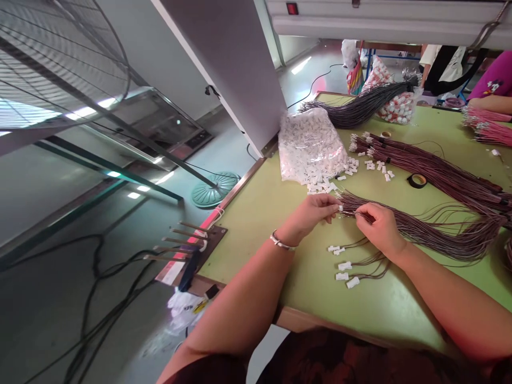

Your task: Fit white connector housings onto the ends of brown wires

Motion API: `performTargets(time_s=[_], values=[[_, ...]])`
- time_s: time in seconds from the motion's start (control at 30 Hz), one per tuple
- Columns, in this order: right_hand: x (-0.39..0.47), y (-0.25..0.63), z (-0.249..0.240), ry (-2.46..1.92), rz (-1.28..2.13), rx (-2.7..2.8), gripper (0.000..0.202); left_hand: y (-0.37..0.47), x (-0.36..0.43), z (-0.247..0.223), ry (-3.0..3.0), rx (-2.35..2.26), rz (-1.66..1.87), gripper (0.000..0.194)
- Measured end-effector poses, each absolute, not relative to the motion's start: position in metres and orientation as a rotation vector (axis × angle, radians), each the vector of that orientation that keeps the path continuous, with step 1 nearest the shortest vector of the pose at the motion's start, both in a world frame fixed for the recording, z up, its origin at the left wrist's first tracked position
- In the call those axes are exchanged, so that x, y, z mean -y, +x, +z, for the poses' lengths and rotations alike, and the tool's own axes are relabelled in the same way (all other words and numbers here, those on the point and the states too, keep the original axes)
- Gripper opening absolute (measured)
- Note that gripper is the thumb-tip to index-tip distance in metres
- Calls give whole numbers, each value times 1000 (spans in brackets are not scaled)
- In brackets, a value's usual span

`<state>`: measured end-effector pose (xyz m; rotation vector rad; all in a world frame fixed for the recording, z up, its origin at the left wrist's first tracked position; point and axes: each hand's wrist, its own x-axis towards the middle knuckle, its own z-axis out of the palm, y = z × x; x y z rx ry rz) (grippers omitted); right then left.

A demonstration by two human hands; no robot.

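Observation:
My left hand (320, 209) pinches a small white connector housing (341, 208) between thumb and fingertips. Just to its right, my right hand (378, 224) is closed in a pinch on a thin brown wire (352, 213), whose end points toward the housing. Whether the wire tip is inside the housing is too small to tell. A bundle of brown wires (444, 240) lies behind and right of my right hand. Nearer to me, several wires end in white connectors (343, 276) on the green table. Loose white housings (320, 188) lie beyond my left hand.
A clear plastic bag of white housings (310, 144) sits behind my hands. Further brown bundles (432, 165), a tape roll (417, 181) and black wires (360, 106) lie beyond. A pegged block (208, 245) is at the left edge. Another person's arm (492, 104) shows far right.

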<state>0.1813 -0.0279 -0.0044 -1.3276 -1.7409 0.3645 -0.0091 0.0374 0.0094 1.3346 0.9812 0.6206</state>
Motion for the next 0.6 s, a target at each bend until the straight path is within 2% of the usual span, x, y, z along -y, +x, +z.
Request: performTargets(time_s=[0.27, 0.6], values=[[26, 183, -9, -1353, 331, 1758, 10, -2, -33, 8, 1271, -816, 633, 28], [28, 183, -7, -1472, 193, 1855, 11, -1, -31, 11, 1326, -903, 611, 27]])
